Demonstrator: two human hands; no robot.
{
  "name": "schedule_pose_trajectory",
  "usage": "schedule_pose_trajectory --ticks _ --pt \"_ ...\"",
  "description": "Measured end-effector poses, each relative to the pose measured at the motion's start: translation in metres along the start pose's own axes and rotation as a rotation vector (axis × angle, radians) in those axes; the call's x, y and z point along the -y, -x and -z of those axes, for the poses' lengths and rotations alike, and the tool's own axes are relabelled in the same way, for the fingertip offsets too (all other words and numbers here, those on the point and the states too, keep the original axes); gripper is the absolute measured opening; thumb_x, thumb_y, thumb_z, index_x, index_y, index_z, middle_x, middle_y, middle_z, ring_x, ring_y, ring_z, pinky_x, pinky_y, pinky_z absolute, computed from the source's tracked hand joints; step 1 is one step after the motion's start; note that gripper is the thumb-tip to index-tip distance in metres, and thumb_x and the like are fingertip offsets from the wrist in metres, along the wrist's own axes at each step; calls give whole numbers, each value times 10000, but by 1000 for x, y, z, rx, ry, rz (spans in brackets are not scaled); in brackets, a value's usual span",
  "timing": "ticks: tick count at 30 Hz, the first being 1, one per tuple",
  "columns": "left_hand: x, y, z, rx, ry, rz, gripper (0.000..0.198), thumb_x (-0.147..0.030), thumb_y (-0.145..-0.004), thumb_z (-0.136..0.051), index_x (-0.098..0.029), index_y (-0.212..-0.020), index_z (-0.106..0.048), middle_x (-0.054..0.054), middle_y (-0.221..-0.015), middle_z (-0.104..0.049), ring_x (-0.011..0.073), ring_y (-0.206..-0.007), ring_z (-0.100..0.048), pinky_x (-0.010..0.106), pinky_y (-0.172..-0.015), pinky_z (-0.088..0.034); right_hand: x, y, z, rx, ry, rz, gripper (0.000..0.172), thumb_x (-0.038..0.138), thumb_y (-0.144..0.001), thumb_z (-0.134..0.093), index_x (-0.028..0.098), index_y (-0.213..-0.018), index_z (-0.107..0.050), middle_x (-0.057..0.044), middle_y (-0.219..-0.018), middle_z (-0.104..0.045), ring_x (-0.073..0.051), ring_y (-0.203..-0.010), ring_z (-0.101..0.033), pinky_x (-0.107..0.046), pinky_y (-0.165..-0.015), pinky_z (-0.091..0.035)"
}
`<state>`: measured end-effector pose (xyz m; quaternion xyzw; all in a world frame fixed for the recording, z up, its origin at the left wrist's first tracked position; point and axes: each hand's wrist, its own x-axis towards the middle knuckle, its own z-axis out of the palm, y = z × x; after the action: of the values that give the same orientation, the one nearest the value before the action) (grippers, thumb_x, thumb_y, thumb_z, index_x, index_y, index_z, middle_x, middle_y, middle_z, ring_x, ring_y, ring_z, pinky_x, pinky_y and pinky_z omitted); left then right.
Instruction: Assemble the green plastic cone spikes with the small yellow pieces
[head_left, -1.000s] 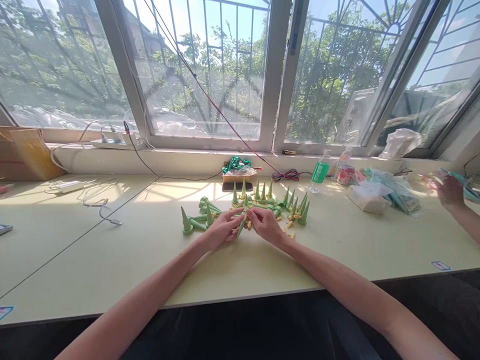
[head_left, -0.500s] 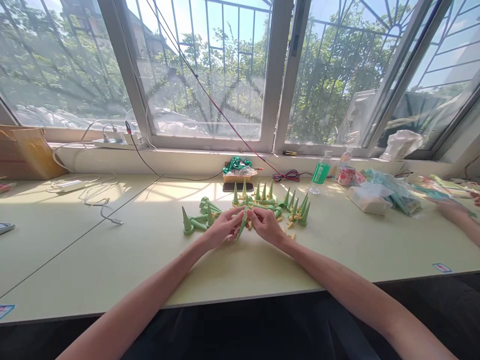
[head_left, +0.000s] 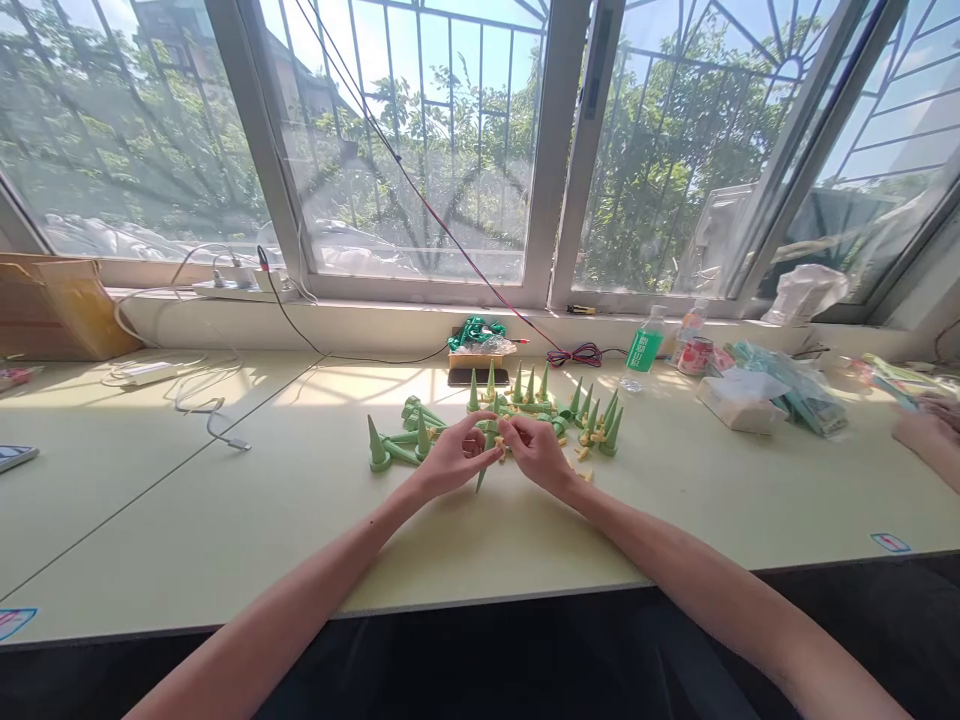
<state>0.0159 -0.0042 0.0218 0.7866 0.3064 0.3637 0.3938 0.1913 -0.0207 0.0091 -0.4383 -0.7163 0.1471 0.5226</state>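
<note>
Between my hands is a green plastic spike (head_left: 490, 438), pointed end down. My left hand (head_left: 452, 460) curls around its left side, thumb low and forefinger near the top. My right hand (head_left: 536, 452) pinches at its upper right part; any small piece inside those fingertips is hidden. Behind and beside my hands are several more green spikes. One cone-shaped spike (head_left: 378, 447) stands point-up on the left, and others, such as this spike (head_left: 611, 432), stand on the right. Small yellow plastic pieces (head_left: 583, 453) are scattered by my right hand.
Behind the spikes are a dark phone (head_left: 466, 378) and a small box (head_left: 480, 360) with green tubing. To the right are a bottle (head_left: 643, 348), a can (head_left: 694, 354), a tissue pack (head_left: 739, 402) and plastic bags (head_left: 799, 390). Another person's hand (head_left: 930, 432) shows at the far right.
My left fingers have shifted on the spike, the thumb now lower and the hand more spread. The spike hangs more upright. The other person's hand has moved right.
</note>
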Motion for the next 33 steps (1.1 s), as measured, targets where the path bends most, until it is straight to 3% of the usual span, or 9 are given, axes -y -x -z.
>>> schedule_pose_trajectory --ticks 4,11,17,27,33 --pt "2 1 -1 23 -256 -95 399 -371 -808 -663 -162 -1139 -586 -73 -566 -456 85 -510 -386 219 -522 -309 -3 -2 1 -72 35 -37 489 500 -957 -416 183 -594 -494 43 -500 -347 -104 -491 -321 -262 -503 -261" --pt "6 3 -1 59 -464 -41 399 -461 -728 -726 -158 -981 -673 -40 -543 -515 111 -490 -430 243 -511 -283 -4 -2 0 -91 58 -39 477 482 -954 -422 184 -595 -517 44 -496 -328 -110 -490 -312 -268 -505 -250" --pt "8 1 0 67 -495 12 397 -505 -668 -764 -175 -885 -723 -28 -541 -516 121 -491 -425 250 -505 -228 -5 -2 0 -70 61 -42 478 487 -953 -422 189 -585 -494 50 -476 -312 -108 -481 -302 -264 -502 -254" --pt "16 0 -2 -53 -482 22 440 -530 -670 -763 -172 -921 -718 -14 -543 -543 135 -482 -439 251 -511 -262 -7 -2 -1 -45 80 -28 475 478 -948 -429 194 -568 -410 45 -518 -318 -105 -511 -294 -260 -513 -253" --pt "8 0 -1 -53 -548 -7 360 -504 -811 -647 -166 -926 -687 -33 -524 -516 117 -474 -425 240 -526 -282 -6 -2 -1 -38 74 -33 449 458 -939 -444 197 -576 -408 46 -508 -323 -105 -504 -296 -262 -509 -251"
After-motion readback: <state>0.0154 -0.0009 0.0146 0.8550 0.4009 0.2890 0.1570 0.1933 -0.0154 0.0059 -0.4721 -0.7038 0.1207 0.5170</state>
